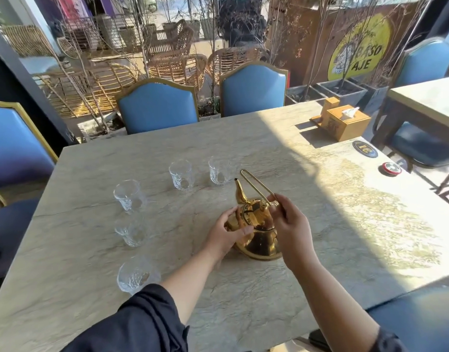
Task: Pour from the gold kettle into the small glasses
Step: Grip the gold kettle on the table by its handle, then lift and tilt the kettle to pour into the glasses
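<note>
The gold kettle [259, 237] stands on the stone table [243, 148], its spout pointing away from me and its wire handle tilted toward the far glasses. My left hand [224, 233] rests against the kettle's left side, fingers on its body. My right hand [290, 226] pinches the lower end of the handle on the right. Several small clear glasses stand upright in an arc to the left: two far ones [180, 174] [219, 170], two at mid-left [129, 196] [130, 231], and a near one [136, 274]. All look empty.
A wooden tissue box [347, 121] sits at the far right of the table, with a dark round coaster [365, 149] and a red round object [391, 168] near the right edge. Blue chairs [157, 107] [254, 88] line the far side and left.
</note>
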`<move>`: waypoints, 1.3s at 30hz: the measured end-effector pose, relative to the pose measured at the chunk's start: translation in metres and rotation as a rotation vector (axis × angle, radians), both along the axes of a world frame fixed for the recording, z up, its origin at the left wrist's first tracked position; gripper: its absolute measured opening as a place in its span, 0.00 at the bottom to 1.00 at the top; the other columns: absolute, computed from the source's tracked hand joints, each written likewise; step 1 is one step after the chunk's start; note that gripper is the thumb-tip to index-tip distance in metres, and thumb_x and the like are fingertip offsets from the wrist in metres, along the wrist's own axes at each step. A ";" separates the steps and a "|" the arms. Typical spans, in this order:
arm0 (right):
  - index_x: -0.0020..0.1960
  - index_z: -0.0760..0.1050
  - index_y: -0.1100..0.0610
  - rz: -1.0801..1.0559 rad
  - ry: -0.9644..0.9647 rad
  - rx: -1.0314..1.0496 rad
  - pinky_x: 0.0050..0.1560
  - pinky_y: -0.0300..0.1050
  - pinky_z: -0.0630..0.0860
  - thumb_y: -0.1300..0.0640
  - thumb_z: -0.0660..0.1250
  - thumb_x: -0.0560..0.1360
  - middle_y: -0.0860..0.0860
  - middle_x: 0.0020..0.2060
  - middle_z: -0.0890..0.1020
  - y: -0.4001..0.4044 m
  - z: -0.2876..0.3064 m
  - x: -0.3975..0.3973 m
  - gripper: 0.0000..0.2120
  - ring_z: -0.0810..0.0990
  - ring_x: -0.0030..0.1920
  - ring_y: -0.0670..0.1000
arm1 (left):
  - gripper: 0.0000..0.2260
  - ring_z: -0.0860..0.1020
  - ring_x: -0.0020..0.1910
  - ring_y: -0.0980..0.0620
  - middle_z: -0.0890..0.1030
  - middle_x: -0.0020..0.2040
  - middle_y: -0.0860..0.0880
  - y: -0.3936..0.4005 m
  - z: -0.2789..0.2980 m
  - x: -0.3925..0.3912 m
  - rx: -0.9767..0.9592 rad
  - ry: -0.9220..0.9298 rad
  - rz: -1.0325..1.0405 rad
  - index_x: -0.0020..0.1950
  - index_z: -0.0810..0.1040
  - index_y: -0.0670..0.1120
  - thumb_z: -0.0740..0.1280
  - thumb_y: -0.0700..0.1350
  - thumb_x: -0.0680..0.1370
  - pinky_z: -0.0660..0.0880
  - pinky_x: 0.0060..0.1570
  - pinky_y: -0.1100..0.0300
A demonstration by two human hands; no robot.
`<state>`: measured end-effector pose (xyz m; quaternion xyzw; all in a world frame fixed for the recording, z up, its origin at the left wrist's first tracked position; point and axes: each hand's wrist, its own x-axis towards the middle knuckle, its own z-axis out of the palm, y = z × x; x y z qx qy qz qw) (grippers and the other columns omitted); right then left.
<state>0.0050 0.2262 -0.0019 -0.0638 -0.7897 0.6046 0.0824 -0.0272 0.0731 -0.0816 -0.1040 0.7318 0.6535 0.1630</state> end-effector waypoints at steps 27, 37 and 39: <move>0.50 0.78 0.54 0.150 -0.023 0.519 0.27 0.39 0.65 0.65 0.60 0.78 0.53 0.40 0.79 -0.095 0.074 -0.157 0.11 0.75 0.32 0.53 | 0.20 0.80 0.58 0.39 0.79 0.61 0.44 -0.049 0.058 -0.069 0.263 -0.177 0.054 0.69 0.71 0.62 0.68 0.49 0.79 0.75 0.59 0.35; 0.48 0.79 0.49 0.083 -0.067 0.583 0.35 0.42 0.68 0.63 0.60 0.77 0.54 0.46 0.84 -0.106 0.075 -0.169 0.13 0.79 0.41 0.57 | 0.20 0.80 0.58 0.39 0.77 0.64 0.44 -0.052 0.057 -0.069 0.279 -0.199 0.042 0.70 0.70 0.63 0.66 0.50 0.79 0.77 0.57 0.40; 0.48 0.80 0.48 0.073 -0.072 0.598 0.35 0.43 0.68 0.63 0.61 0.78 0.53 0.47 0.83 -0.106 0.074 -0.170 0.13 0.79 0.40 0.56 | 0.19 0.80 0.57 0.40 0.77 0.63 0.44 -0.051 0.057 -0.068 0.283 -0.207 0.036 0.70 0.70 0.63 0.66 0.50 0.80 0.78 0.56 0.41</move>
